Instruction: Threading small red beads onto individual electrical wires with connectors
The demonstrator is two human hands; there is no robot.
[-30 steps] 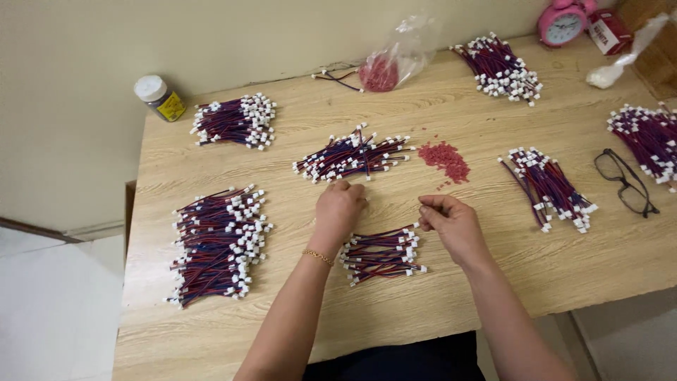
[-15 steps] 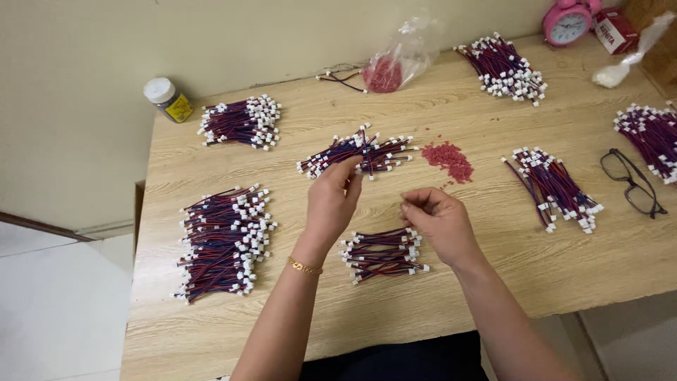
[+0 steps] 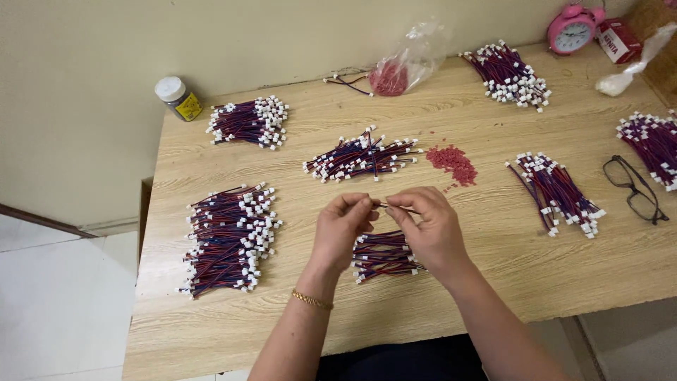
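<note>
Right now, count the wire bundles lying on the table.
7: back left, centre, front left, under the hands, back right, right, far-right edge, partly cut off.

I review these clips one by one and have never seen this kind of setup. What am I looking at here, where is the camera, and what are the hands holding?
There is no machine: a person works with two bare hands, and the single camera sits on their head, looking down at a wooden table.

The left hand and right hand meet above the table and pinch one thin wire lead between the fingertips. Below them lies a small bundle of red and blue wires with white plugs.

More such bundles lie around: a large pile at the left, others farther back and to the right. There is also a heap of small red bits, a plastic bag, a small jar, spectacles and a pink alarm clock.
</note>
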